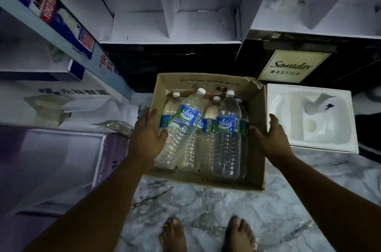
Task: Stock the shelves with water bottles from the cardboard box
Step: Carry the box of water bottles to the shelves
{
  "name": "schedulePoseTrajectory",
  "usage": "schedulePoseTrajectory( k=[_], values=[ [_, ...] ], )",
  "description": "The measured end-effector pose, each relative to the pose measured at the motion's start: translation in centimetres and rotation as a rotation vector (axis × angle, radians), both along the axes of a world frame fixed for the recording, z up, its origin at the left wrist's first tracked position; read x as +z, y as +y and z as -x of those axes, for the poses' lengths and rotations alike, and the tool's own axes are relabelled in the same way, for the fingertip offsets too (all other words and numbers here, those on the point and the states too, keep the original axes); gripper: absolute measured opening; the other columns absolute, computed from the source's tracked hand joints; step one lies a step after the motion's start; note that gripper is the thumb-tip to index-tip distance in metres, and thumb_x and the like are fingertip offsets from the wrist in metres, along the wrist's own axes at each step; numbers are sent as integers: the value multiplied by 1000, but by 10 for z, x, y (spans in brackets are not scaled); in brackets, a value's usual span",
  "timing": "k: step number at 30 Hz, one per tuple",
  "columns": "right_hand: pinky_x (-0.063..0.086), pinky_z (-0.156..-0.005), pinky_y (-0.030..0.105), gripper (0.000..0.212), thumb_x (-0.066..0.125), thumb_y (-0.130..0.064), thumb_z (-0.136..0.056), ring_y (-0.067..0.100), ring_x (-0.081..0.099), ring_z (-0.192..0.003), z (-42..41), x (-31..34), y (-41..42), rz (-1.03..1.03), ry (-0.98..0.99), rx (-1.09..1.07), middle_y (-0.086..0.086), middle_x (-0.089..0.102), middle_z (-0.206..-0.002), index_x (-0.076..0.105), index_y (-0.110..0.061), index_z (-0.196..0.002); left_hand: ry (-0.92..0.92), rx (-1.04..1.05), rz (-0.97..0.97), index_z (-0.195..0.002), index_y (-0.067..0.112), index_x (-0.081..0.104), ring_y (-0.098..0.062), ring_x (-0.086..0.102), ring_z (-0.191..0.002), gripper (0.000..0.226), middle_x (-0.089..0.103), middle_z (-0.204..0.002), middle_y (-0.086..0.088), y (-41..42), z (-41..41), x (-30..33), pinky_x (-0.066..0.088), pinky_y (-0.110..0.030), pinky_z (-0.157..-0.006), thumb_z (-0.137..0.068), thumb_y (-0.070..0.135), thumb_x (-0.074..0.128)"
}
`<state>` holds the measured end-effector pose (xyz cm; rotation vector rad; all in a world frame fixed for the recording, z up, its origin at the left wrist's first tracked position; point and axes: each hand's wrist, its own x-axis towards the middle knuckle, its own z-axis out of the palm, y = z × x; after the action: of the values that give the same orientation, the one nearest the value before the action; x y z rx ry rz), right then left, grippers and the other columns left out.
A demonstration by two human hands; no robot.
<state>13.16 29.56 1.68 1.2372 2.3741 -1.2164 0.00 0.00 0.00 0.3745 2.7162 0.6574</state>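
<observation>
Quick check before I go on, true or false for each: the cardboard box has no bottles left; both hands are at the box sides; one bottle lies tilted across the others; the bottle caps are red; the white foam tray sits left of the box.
1. The cardboard box has no bottles left. False: several water bottles stand in it.
2. The left hand and right hand are at the box's sides. True.
3. One bottle, the tilted bottle, leans across the others. True.
4. The caps are red. False: the caps are white.
5. The white foam tray sits left of the box. False: it is on the right.
</observation>
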Motion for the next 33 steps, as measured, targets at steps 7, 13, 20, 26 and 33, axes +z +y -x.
schedulePoseTrajectory(
  k=[7,13,20,26,33],
  values=[
    [49,-97,49,71,66,-17,-91,37,59,-117,-4,-42,5,6,41,-43,18,57,-134,25,-16,-150,-8,116,-107,-150,13,23,-43,53,-116,77,41,-145,-20,-4,6,-30,51,-53,-89,-85,8,64],
    [45,-92,44,62,54,-4,-94,44,59,-111,-2,-56,8,-74,101,-7,24,59,-129,27,-12,-150,-122,216,-151,-155,23,14,-43,62,-96,81,59,-124,-26,-10,8,-48,54,-49,-81,-89,2,57],
    [42,-82,33,50,49,-14,-99,39,61,-106,1,-56,10,-43,130,-53,16,64,-124,35,-19,-147,-132,244,-116,-154,20,21,-21,45,-49,75,46,-57,-5,-13,15,-52,33,-28,-47,-89,-8,44],
    [42,-89,31,51,50,-16,-98,27,59,-106,2,-58,10,-6,133,-102,7,63,-128,39,-26,-146,-171,237,-124,-155,25,19,-36,56,-58,76,61,-76,-27,-17,25,-63,50,-43,-59,-90,-6,43],
    [43,-85,31,44,50,-10,-96,26,59,-102,2,-64,13,73,127,-157,4,65,-112,49,-23,-138,-180,270,-206,-153,22,26,-35,63,-84,74,65,-112,-25,-17,28,-68,54,-44,-77,-89,-9,44]
  ],
)
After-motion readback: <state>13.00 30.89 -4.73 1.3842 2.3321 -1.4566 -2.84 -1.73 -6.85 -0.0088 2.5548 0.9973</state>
